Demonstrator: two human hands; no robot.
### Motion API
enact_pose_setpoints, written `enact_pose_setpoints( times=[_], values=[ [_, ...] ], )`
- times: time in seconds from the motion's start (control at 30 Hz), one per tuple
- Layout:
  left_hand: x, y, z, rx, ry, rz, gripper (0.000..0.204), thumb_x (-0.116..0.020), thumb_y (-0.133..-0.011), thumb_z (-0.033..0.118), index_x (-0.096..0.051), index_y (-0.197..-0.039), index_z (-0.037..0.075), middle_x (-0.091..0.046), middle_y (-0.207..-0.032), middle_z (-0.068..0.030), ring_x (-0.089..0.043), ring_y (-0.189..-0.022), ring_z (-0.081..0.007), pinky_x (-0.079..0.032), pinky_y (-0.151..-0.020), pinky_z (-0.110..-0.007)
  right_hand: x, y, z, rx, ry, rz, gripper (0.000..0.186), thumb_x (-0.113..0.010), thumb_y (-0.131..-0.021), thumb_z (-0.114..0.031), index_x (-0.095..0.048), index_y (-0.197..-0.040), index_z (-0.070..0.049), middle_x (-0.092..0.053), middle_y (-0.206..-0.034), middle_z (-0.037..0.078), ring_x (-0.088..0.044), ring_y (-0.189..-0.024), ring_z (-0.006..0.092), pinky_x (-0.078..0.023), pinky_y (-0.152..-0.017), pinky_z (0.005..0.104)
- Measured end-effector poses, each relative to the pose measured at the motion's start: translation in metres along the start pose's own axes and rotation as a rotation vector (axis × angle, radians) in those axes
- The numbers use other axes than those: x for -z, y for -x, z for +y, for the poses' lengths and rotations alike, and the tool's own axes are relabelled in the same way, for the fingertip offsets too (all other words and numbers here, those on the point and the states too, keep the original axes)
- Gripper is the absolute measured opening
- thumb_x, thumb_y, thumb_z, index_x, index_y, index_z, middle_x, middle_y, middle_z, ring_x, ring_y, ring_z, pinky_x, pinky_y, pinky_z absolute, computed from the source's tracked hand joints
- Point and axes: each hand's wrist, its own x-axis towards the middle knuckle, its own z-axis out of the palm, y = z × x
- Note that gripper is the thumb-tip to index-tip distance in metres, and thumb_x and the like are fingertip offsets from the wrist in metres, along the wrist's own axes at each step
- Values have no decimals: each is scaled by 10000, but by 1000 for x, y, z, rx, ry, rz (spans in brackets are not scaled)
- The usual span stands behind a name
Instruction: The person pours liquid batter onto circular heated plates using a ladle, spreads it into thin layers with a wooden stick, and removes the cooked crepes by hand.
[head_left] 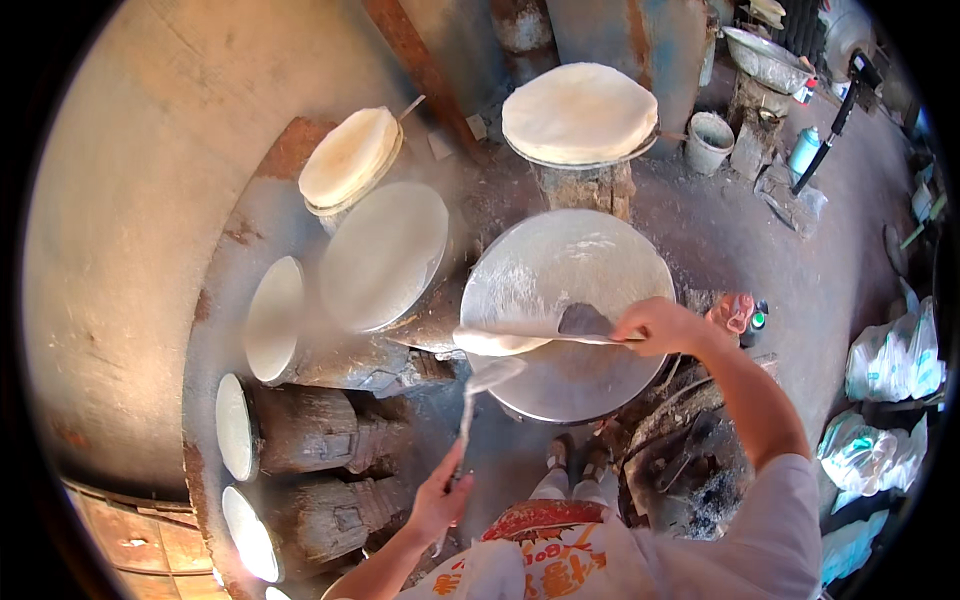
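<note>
In front of me a large round metal pan has a whitish film over its surface. My right hand is closed round a long thin spatula, held sideways over the pan. At its left end is a pale, doughy-looking mass, by the pan's left rim. A dark patch, perhaps a shadow, shows beside the spatula. Lower left, my left hand grips a long-handled metal utensil. Its grey oval head is just below the pale mass; whether ladle or turner I cannot tell.
Stacks of round flatbreads stand behind the pan and at the back left. Several round pans on log-like stumps curve round my left. A bucket is back right, plastic bags far right, charred wood near my legs.
</note>
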Motion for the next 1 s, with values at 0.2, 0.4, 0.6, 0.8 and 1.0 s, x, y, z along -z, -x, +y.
enact_pose_setpoints(
  times=[0.2, 0.4, 0.6, 0.8, 1.0],
  values=[
    [2, -44, 13, -13, 22, 110, 557, -486, -915, 106, -254, -1416, 180, -437, -541, 14, -383, -389, -59, -334, -358, -219, -28, 36, 13, -235, -185, 241, 274, -632, -648, -35, -665, -919, -57, -642, -837, 71, -610, -748, 178, -482, -653, 287],
    [-6, -26, 10, -99, 5, -81, 586, -470, -918, 101, -196, -1431, 167, -392, -513, 9, -377, -369, -78, -348, -362, -243, -53, 95, -8, -256, -156, 329, 301, -639, -604, 34, -659, -900, -19, -637, -845, 92, -622, -793, 208, -489, -704, 309],
    [21, -5, 34, -193, 196, -119, 584, -436, -923, 95, -172, -1435, 192, -384, -535, 17, -372, -386, -73, -319, -345, -230, -112, 108, -71, -89, 176, 468, 249, -597, -603, 43, -656, -838, -17, -635, -875, 109, -611, -833, 244, -486, -710, 305],
    [75, -3, 62, -373, 571, -210, 573, -376, -949, 98, -124, -1435, 270, -305, -549, 25, -259, -362, -57, -259, -315, -210, -257, -17, -156, -389, -1152, 848, 348, -552, -833, -21, -450, -1166, -21, -636, -928, 99, -586, -637, 121, -416, -484, 208],
    [119, 11, 37, -536, 615, -344, 516, -336, -969, 139, -163, -1419, 324, -293, -549, 29, -245, -335, -47, -259, -281, -204, -348, -165, -141, -306, -1398, 1200, 242, -486, -919, -147, -388, -1130, -81, -571, -787, 68, -453, -482, 100, -358, -397, 237]
  ],
)
